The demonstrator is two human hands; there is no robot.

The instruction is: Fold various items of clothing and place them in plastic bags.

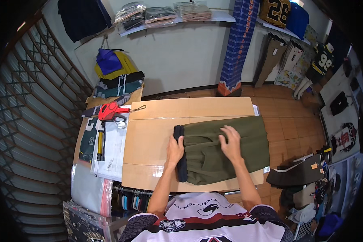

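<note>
An olive-green garment (211,151) with a gathered, dark elastic waistband (180,154) lies flat across a cardboard sheet (148,145). At the waistband's left edge rests my left hand (175,149), its thumb on top of the band; whether the fingers grip the band is partly hidden. My right hand (231,143) is over the middle of the green cloth, fingers apart and slightly curled, holding nothing. The fabric shows folds running from the band, and its far right end reaches past the cardboard's right edge.
Left of the cardboard are a red tape dispenser (110,111), a yellow hand pump (100,145) and a dark green folded jersey (89,139). Folded clothes (119,84) are stacked beyond them. Below hangs a rail of garments (133,199). Dark trousers (296,172) lie at the right.
</note>
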